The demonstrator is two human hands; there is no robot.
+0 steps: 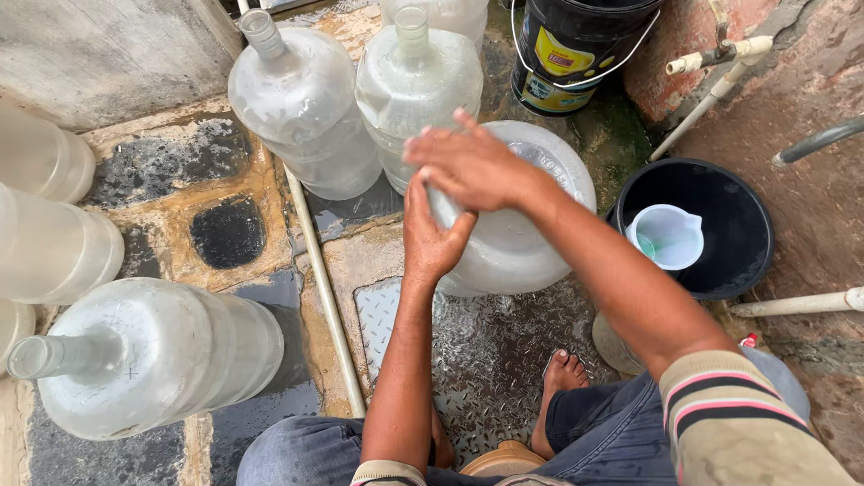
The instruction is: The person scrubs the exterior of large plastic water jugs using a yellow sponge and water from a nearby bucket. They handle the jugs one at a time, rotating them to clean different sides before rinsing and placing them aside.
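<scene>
A large clear water jug stands on the wet metal plate in front of me. My right hand lies palm-down over its top, covering the neck. My left hand presses against the jug's left side just below it, fingers up. Both arms reach forward from my knees, and the mouth of the jug is hidden.
Two more jugs stand behind, others at the left. A black basin with a white jug-cup sits right, a black bucket behind. White pipes cross floor and wall.
</scene>
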